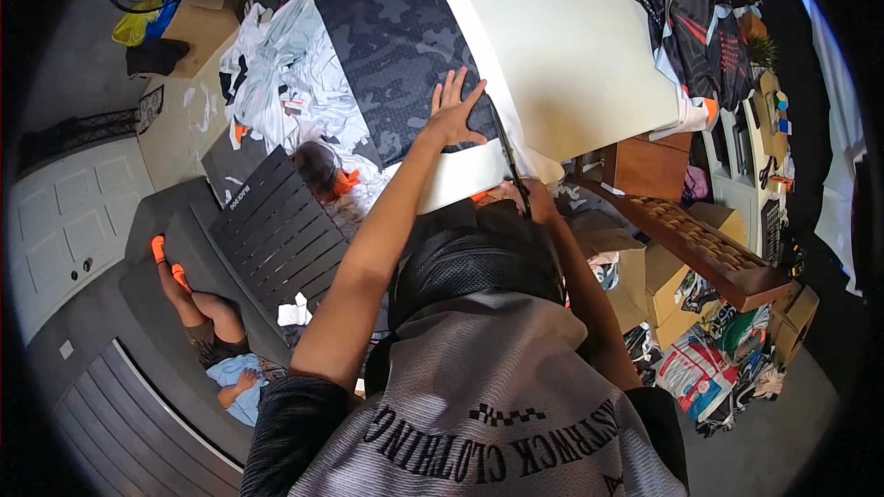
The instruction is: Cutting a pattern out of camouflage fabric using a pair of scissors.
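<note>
My left hand [451, 118] lies palm down with spread fingers on a dark grey camouflage-patterned panel [378, 46], near its white-bordered right edge. Just right of those fingers, black scissors [509, 158] point away from me along that edge. My right hand [538, 198] grips them near the table's front edge, partly hidden by their handle. The panel lies on a cream work table [580, 28], over a white sheet [460, 175] that shows at its front. Whether the blades touch the material is hard to tell.
White fabrics [281, 55] heap at the back left, dark printed garments [691, 18] at the back right. A slatted black chair [267, 230] stands left. A person [212, 313] lies on a grey couch [157, 304]. A wooden woven bench [691, 244], cardboard boxes [631, 281] and clothing piles [700, 377] are right.
</note>
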